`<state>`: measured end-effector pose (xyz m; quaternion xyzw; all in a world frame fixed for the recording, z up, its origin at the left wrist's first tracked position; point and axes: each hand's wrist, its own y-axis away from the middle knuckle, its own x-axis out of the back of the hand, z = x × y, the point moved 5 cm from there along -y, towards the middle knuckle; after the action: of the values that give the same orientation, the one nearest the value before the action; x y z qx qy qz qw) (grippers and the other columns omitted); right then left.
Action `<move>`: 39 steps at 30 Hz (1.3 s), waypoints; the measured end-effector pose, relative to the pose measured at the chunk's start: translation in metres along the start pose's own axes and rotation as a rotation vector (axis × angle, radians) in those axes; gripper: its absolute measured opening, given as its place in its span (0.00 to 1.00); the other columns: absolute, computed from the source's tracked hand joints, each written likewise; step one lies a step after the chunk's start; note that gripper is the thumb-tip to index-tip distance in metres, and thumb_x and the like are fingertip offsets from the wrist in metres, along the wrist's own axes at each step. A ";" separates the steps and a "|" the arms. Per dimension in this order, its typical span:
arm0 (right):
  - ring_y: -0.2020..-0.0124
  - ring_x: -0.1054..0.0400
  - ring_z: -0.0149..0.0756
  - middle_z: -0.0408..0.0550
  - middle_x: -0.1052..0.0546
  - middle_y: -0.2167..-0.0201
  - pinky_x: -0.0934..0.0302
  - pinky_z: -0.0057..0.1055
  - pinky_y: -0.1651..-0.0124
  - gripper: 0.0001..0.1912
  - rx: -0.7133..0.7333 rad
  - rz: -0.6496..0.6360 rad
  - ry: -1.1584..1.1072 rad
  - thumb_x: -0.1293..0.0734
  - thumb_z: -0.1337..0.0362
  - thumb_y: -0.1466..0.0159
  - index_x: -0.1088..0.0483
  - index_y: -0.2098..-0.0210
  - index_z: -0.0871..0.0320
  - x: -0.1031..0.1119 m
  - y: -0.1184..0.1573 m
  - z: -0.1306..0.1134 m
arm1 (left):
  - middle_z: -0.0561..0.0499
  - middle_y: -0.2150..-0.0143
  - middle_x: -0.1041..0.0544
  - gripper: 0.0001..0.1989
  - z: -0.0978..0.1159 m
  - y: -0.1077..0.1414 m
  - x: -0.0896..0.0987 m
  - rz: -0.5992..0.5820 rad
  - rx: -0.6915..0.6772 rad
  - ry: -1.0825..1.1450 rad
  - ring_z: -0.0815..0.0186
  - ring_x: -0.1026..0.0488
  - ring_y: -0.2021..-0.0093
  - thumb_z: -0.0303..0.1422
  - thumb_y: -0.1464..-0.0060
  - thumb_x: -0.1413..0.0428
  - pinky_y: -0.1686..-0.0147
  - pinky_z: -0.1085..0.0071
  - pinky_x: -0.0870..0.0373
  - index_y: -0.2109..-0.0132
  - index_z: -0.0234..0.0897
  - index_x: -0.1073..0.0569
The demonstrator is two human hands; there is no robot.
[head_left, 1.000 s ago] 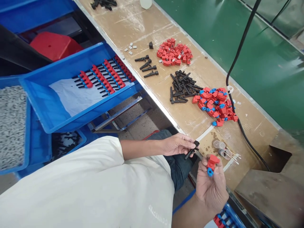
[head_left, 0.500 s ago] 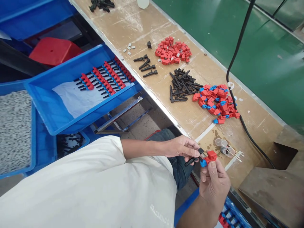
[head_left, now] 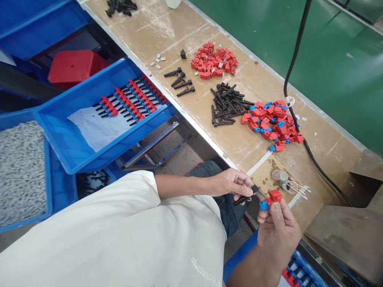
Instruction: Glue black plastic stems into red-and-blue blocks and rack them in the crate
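While red parts (head_left: 129, 104) in blue tray (head_left: 62, 131), black rod (head_left: 240, 200) in left hand (head_left: 232, 184), red block (head_left: 273, 196) in right hand (head_left: 279, 229).

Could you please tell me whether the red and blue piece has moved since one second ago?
Yes, the red and blue piece has turned: against the clear cups, its blue end swung leftward, nearer the held black part.

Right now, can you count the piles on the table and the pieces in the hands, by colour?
Black piles: 2
Red pile: 1
Red-and-blue pile: 1
Held black piece: 1
Held red-and-blue piece: 1
Total: 6
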<state>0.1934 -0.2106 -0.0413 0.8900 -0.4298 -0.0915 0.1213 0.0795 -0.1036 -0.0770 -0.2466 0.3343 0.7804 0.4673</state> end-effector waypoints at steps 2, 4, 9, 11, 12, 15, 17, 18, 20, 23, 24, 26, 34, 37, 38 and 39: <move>0.84 0.38 0.26 0.42 0.27 0.80 0.45 0.23 0.84 0.22 -0.029 -0.025 0.001 0.21 0.54 0.50 0.23 0.61 0.62 -0.002 0.000 0.003 | 0.54 0.75 0.25 0.28 -0.002 -0.001 0.000 -0.005 0.004 -0.003 0.76 0.32 0.80 0.50 0.62 0.29 0.78 0.77 0.38 0.65 0.31 0.27; 0.84 0.38 0.26 0.41 0.28 0.80 0.45 0.22 0.84 0.22 -0.038 -0.041 0.004 0.21 0.53 0.49 0.23 0.61 0.62 -0.004 0.000 0.006 | 0.54 0.76 0.25 0.28 -0.003 -0.002 0.001 -0.014 -0.009 -0.019 0.76 0.33 0.81 0.50 0.61 0.29 0.78 0.77 0.38 0.65 0.31 0.27; 0.83 0.38 0.26 0.41 0.27 0.79 0.44 0.23 0.83 0.23 -0.003 -0.042 0.030 0.23 0.53 0.47 0.23 0.57 0.61 -0.008 0.002 0.011 | 0.54 0.76 0.26 0.28 0.001 -0.001 0.003 0.000 -0.026 -0.091 0.75 0.32 0.79 0.52 0.60 0.30 0.78 0.76 0.36 0.65 0.32 0.28; 0.82 0.37 0.26 0.42 0.26 0.78 0.42 0.24 0.82 0.24 -0.003 -0.011 0.045 0.22 0.53 0.47 0.23 0.57 0.61 -0.009 0.005 0.012 | 0.56 0.76 0.27 0.28 0.007 0.001 0.003 0.013 -0.038 -0.140 0.74 0.32 0.78 0.51 0.61 0.30 0.78 0.76 0.35 0.65 0.33 0.29; 0.82 0.36 0.26 0.42 0.25 0.77 0.41 0.24 0.81 0.24 0.001 0.008 0.063 0.22 0.53 0.47 0.23 0.56 0.61 -0.009 0.007 0.012 | 0.56 0.76 0.28 0.28 0.010 0.002 0.003 0.020 -0.045 -0.170 0.75 0.32 0.78 0.51 0.60 0.30 0.78 0.77 0.35 0.65 0.33 0.29; 0.80 0.35 0.26 0.44 0.24 0.73 0.38 0.25 0.78 0.25 0.028 0.071 0.150 0.23 0.52 0.45 0.23 0.54 0.61 -0.011 0.013 0.011 | 0.58 0.76 0.30 0.27 0.017 0.005 0.004 0.026 -0.066 -0.259 0.75 0.33 0.77 0.50 0.58 0.31 0.78 0.77 0.34 0.64 0.33 0.29; 0.79 0.36 0.25 0.44 0.23 0.72 0.37 0.25 0.76 0.26 0.044 0.099 0.199 0.24 0.51 0.44 0.23 0.52 0.61 -0.012 0.016 0.013 | 0.58 0.75 0.30 0.27 0.020 0.005 0.005 0.008 -0.077 -0.295 0.75 0.34 0.78 0.51 0.57 0.32 0.78 0.76 0.34 0.64 0.33 0.30; 0.79 0.36 0.25 0.44 0.24 0.71 0.36 0.25 0.76 0.27 0.048 0.104 0.216 0.24 0.50 0.44 0.24 0.52 0.62 -0.013 0.017 0.014 | 0.58 0.75 0.30 0.27 0.020 0.005 0.005 -0.002 -0.079 -0.308 0.75 0.34 0.78 0.52 0.56 0.33 0.78 0.76 0.34 0.64 0.33 0.30; 0.79 0.36 0.25 0.43 0.24 0.72 0.36 0.26 0.75 0.27 0.054 0.101 0.246 0.25 0.49 0.43 0.24 0.52 0.62 -0.013 0.017 0.017 | 0.58 0.75 0.31 0.26 0.021 0.005 0.008 -0.010 -0.073 -0.330 0.76 0.34 0.79 0.52 0.56 0.33 0.78 0.76 0.34 0.64 0.33 0.30; 0.79 0.36 0.26 0.43 0.24 0.72 0.37 0.25 0.76 0.27 0.060 0.085 0.272 0.26 0.48 0.43 0.24 0.52 0.61 -0.013 0.016 0.020 | 0.58 0.75 0.31 0.24 0.019 0.004 0.010 -0.026 -0.041 -0.351 0.76 0.35 0.79 0.49 0.55 0.33 0.77 0.76 0.36 0.64 0.34 0.30; 0.79 0.37 0.25 0.44 0.24 0.71 0.37 0.25 0.76 0.27 0.059 0.078 0.275 0.26 0.48 0.43 0.24 0.52 0.61 -0.013 0.016 0.022 | 0.58 0.76 0.31 0.23 0.017 0.004 0.010 -0.039 -0.027 -0.354 0.75 0.35 0.79 0.48 0.54 0.33 0.77 0.76 0.36 0.64 0.34 0.30; 0.79 0.37 0.24 0.45 0.24 0.69 0.38 0.24 0.76 0.28 0.057 0.068 0.281 0.26 0.47 0.42 0.24 0.51 0.61 -0.015 0.018 0.024 | 0.58 0.76 0.31 0.20 0.015 0.003 0.010 -0.055 -0.011 -0.360 0.75 0.35 0.78 0.45 0.53 0.33 0.77 0.76 0.37 0.65 0.34 0.30; 0.78 0.35 0.27 0.45 0.25 0.71 0.36 0.25 0.76 0.27 0.046 -0.025 0.305 0.28 0.47 0.40 0.25 0.49 0.60 -0.013 0.013 0.022 | 0.56 0.74 0.29 0.15 0.021 0.004 0.009 -0.051 -0.100 -0.376 0.74 0.34 0.72 0.38 0.51 0.33 0.69 0.76 0.37 0.67 0.32 0.27; 0.71 0.28 0.34 0.49 0.22 0.63 0.32 0.29 0.72 0.33 0.085 -0.255 0.362 0.25 0.51 0.43 0.30 0.42 0.57 -0.008 0.005 0.007 | 0.53 0.72 0.26 0.17 0.023 0.005 0.008 -0.096 -0.017 -0.339 0.73 0.33 0.71 0.42 0.51 0.33 0.68 0.75 0.36 0.63 0.31 0.24; 0.66 0.27 0.36 0.51 0.23 0.58 0.30 0.31 0.69 0.34 0.146 -0.314 0.404 0.23 0.52 0.45 0.30 0.41 0.55 -0.006 0.003 0.000 | 0.53 0.71 0.26 0.17 0.023 0.004 0.007 -0.126 0.020 -0.339 0.73 0.33 0.72 0.42 0.51 0.33 0.68 0.75 0.36 0.62 0.31 0.23; 0.61 0.26 0.39 0.51 0.24 0.54 0.28 0.33 0.64 0.34 0.222 -0.362 0.453 0.22 0.55 0.46 0.30 0.41 0.53 -0.003 0.002 -0.006 | 0.52 0.72 0.25 0.17 0.024 0.004 0.007 -0.158 0.049 -0.347 0.73 0.33 0.72 0.41 0.50 0.33 0.68 0.75 0.37 0.62 0.31 0.22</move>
<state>0.1916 -0.2087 -0.0345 0.9577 -0.2335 0.1365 0.0980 0.0713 -0.0832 -0.0646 -0.1224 0.2472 0.7637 0.5837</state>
